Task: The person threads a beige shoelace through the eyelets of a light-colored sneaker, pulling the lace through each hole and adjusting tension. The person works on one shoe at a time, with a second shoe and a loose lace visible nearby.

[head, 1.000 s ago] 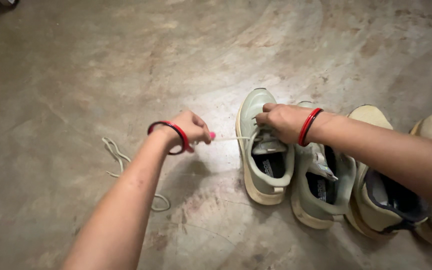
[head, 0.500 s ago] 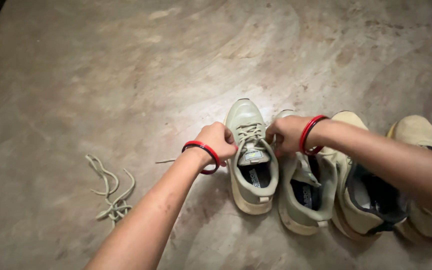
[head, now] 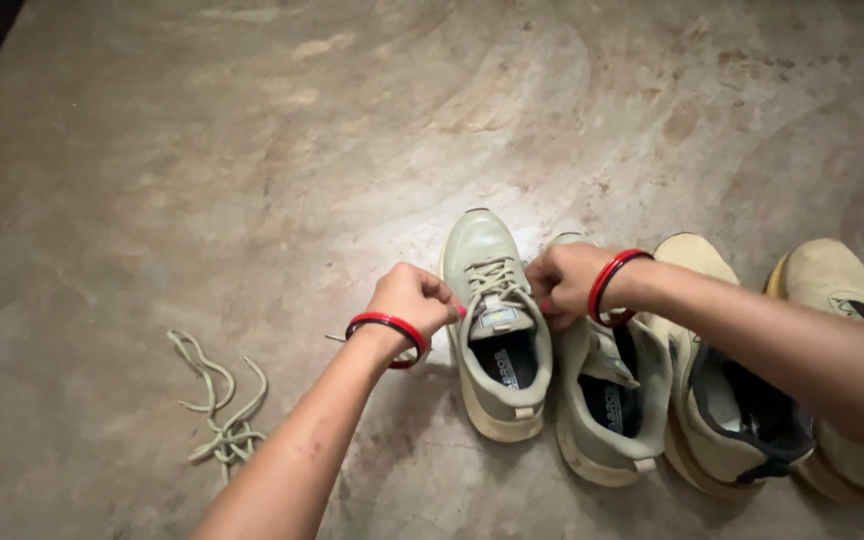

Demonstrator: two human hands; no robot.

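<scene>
Both hands (head: 492, 292) on shoe's lace (head: 493, 278)

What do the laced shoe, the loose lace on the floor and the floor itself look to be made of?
Pale green shoe: seemingly smooth synthetic upper, matte, on a cream, foam-like sole; exact material unclear. Loose lace: flat woven cord, probably cotton or polyester, limp and coiled. Floor: likely polished concrete or stone, mottled brown-grey with a dull sheen. Left hand and right hand are at the shoe's laces.

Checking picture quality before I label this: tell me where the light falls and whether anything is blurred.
Head view: a bright pool of light covers the floor around the pale green shoe; corners fall dark. Left hand and right hand look sharp at its laces; the loose lace sits in dimmer light.
</scene>
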